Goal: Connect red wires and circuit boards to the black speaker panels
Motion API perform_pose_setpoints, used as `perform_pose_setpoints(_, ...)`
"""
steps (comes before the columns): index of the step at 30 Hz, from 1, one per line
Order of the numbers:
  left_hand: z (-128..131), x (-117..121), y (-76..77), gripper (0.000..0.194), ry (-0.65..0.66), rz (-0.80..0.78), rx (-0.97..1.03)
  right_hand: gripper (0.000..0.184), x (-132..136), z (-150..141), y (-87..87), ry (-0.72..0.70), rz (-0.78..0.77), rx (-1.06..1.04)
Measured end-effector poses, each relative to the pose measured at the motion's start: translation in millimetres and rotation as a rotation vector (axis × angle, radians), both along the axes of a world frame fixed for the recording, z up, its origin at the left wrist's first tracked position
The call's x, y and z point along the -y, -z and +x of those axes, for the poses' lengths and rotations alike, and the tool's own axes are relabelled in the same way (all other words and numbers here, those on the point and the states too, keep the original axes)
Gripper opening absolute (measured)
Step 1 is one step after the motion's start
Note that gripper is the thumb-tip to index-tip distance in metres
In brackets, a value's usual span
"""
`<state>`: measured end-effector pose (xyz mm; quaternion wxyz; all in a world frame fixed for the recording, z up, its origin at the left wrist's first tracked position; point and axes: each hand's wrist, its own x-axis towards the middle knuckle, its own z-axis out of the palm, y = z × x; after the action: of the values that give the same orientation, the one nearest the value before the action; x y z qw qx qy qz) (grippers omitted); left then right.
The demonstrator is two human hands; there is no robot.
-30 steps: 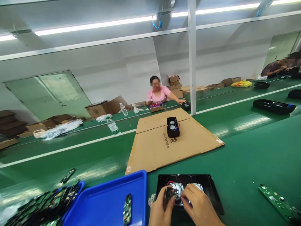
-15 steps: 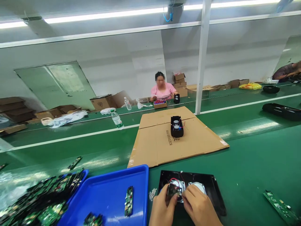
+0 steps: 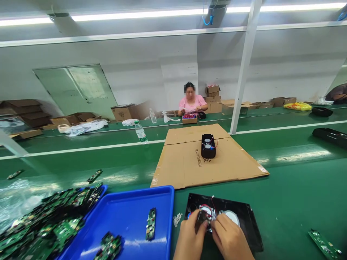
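Green worktop (image 3: pixel 292 195) is lit overhead. Over a black case (image 3: pixel 249 227) containing two round speakers (image 3: pixel 231 217), a small dark part (image 3: pixel 201 217) is gripped by the left hand (image 3: pixel 189 234); the right hand's (image 3: pixel 231 233) grasp cannot be told. Circuit boards (image 3: pixel 151 224) are held in a blue tray (image 3: pixel 130 209).

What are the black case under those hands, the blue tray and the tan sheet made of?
Black case: probably plastic, smooth, with a thin, moulded-looking rim.
Blue tray: likely plastic, slightly glossy, since light glints off its floor.
Tan sheet: apparently cardboard, matte, judging by its fold line and printed lettering.
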<state>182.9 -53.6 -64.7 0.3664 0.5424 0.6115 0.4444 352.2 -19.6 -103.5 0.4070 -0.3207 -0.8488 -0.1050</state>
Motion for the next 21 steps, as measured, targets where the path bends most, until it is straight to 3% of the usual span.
perform_pose_setpoints(5, -4, -3, 2.2, 0.037, 0.056, -0.013, 0.169, 0.023, -2, 4, -2.5, -0.063, -0.187, -0.083)
perform_pose_setpoints(12, -11, -8, 15.3, 0.029, 0.147, 0.034, -0.001, 0.024, -8, 7, -6.7, -0.049, -0.229, -0.039)
perform_pose_setpoints(15, -12, -9, 13.2, 0.03, 0.175, 0.004, -0.006, 0.018, -8, 6, -3.4, -0.03, -0.282, 0.007)
perform_pose_setpoints(18, -12, -9, 0.9, 0.03, 0.192, -0.086, 0.047, 0.019, -11, 5, -4.6, -0.02, -0.503, -0.014)
perform_pose_setpoints(21, -10, -8, -10.3, 0.023, 0.064, -0.075, 0.049, 0.033, -27, 9, -12.5, 0.005, -0.725, -0.159)
